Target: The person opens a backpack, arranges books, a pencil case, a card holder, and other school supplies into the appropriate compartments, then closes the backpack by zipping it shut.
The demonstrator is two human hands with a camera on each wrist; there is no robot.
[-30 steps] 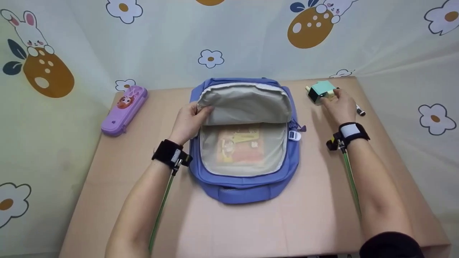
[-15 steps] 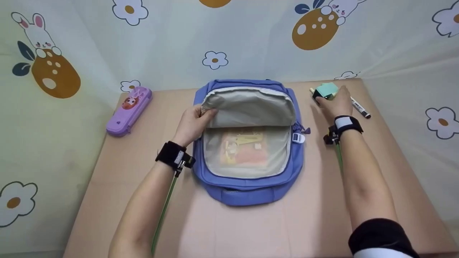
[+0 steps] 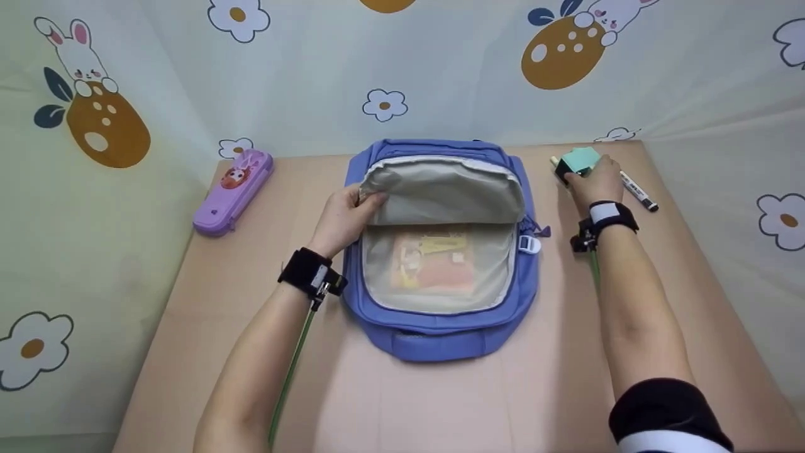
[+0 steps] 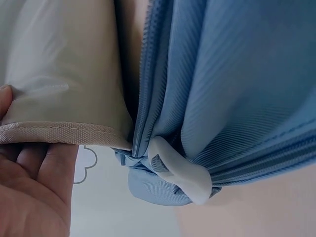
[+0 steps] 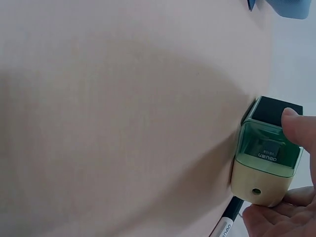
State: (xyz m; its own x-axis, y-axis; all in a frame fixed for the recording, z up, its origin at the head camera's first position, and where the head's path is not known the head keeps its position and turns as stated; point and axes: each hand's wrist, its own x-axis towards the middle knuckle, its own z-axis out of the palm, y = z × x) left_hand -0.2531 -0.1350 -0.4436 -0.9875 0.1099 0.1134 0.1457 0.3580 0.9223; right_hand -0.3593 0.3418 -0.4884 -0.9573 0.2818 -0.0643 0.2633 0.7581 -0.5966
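A blue backpack (image 3: 440, 345) lies on the table with its main compartment unzipped. My left hand (image 3: 344, 217) pinches the left edge of its raised grey-lined flap (image 3: 446, 192); thumb and fingers lie on either side of the fabric edge (image 4: 59, 132) in the left wrist view. At the back right, my right hand (image 3: 600, 182) grips a pencil sharpener (image 5: 264, 148) with a cream end, clear green bin and black base. The thumb presses the black part and the fingers hold the cream side. In the head view the hand hides part of the sharpener (image 3: 580, 157).
An orange and yellow printed item (image 3: 434, 267) shows inside the backpack. A purple pencil case (image 3: 233, 192) lies at the back left. Right of the sharpener lies a black-and-white marker (image 3: 638, 190). A patterned curtain (image 3: 453, 75) borders the table's back and sides.
My right hand has closed round the pencil sharpener, its fingers settling lower on it, and more of the marker shows. My left hand keeps its hold on the flap. The head view has shifted slightly.
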